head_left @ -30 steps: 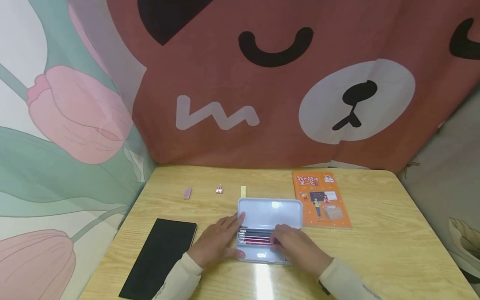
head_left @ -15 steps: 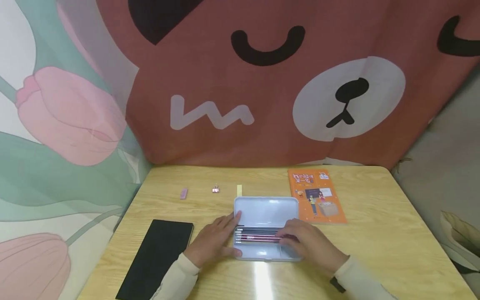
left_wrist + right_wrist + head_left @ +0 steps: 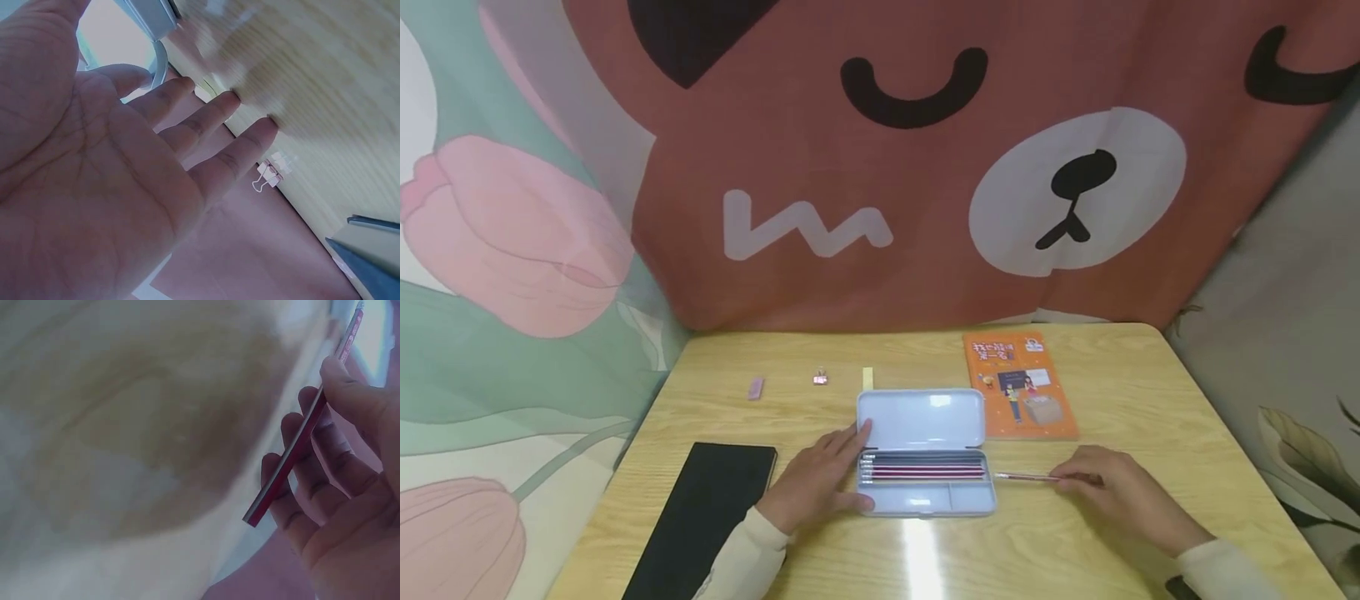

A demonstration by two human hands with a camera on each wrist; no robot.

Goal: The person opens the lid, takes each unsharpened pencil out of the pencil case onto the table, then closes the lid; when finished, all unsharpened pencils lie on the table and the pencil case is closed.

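Note:
An open light-blue pencil case lies on the table in the head view, its lid raised at the back. Several dark and red pencils lie side by side in its long compartment. At the case's left edge rests my left hand, index fingertip on the lid and thumb at the front tray; the left wrist view shows its other fingers extended. To the right of the case, my right hand pinches a dark red pencil between thumb and fingers. Its eraser end points towards the case.
A black notebook lies to the left. Behind are a pink eraser, a binder clip and a yellow strip partly hidden by the lid. An orange book lies behind the case, to the right.
My right hand has drawn a pencil out of the case and moved right with it. My left hand keeps its place at the case. The head view has shifted a little.

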